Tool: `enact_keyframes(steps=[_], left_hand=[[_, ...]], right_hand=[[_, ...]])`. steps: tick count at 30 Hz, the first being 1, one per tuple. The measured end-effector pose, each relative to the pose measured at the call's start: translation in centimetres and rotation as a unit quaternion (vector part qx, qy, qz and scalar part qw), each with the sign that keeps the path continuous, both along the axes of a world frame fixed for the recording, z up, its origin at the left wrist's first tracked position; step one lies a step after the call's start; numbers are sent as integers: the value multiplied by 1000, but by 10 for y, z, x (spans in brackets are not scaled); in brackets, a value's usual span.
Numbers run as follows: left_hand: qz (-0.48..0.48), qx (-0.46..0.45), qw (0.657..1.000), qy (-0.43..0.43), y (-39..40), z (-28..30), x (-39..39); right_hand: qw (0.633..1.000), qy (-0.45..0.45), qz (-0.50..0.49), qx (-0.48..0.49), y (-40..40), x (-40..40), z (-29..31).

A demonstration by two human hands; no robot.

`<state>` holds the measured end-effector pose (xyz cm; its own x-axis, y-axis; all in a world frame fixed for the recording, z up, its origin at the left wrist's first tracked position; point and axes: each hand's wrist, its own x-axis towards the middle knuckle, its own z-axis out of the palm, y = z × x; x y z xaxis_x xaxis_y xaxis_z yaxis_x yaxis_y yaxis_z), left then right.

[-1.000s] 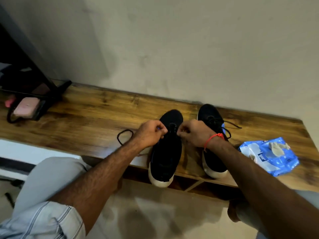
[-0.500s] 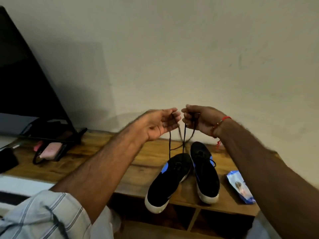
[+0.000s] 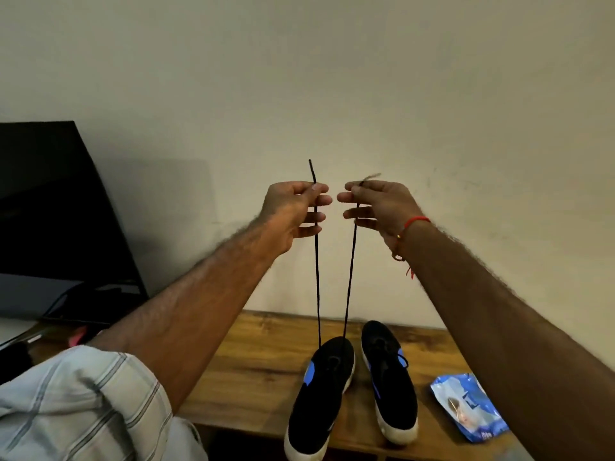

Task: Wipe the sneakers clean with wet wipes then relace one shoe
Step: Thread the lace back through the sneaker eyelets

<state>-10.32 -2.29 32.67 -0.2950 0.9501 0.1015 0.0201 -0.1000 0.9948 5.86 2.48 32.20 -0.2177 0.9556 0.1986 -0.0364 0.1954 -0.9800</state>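
Head view: A person raises both hands in front of a pale wall, drawing the two ends of a black shoelace (image 3: 317,277) straight up from a sneaker on a wooden shelf (image 3: 259,371). The left hand (image 3: 294,211) pinches one strand between thumb and forefinger, its tip poking up above the knuckles, the other fingers loosely extended; the right hand (image 3: 376,207), a red thread bracelet (image 3: 412,222) at its wrist, pinches the other strand the same way — the two hands near each other but apart. Both strands run taut down to the toe end of the left sneaker (image 3: 324,394), black with a white sole and a blue patch, its heel jutting over the shelf's near edge. The right sneaker (image 3: 389,380) stands just beside it, its own lace in place. To the right of the pair lies a blue pack of wet wipes (image 3: 469,407) — flat on the shelf. At far left a dark screen (image 3: 50,201) leans by the wall, and a striped sleeve (image 3: 83,404) fills the near left corner.
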Motion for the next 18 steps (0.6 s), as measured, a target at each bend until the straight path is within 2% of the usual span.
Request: enact_keyframes(steps=[2, 4, 9, 13, 18], left_hand=[[44, 32, 996, 71, 3, -1, 2], [64, 50, 991, 105, 6, 0, 4], [85, 77, 976, 184, 8, -1, 8], [107, 97, 954, 264, 14, -1, 6], [104, 120, 945, 285, 16, 0, 8]], right_hand=[[996, -27, -49, 65, -1, -2, 6], [990, -38, -75, 116, 1, -7, 8], [948, -176, -117, 239, -4, -18, 7], [918, -240, -131, 286, -7, -23, 10], [913, -263, -120, 289, -9, -24, 13]])
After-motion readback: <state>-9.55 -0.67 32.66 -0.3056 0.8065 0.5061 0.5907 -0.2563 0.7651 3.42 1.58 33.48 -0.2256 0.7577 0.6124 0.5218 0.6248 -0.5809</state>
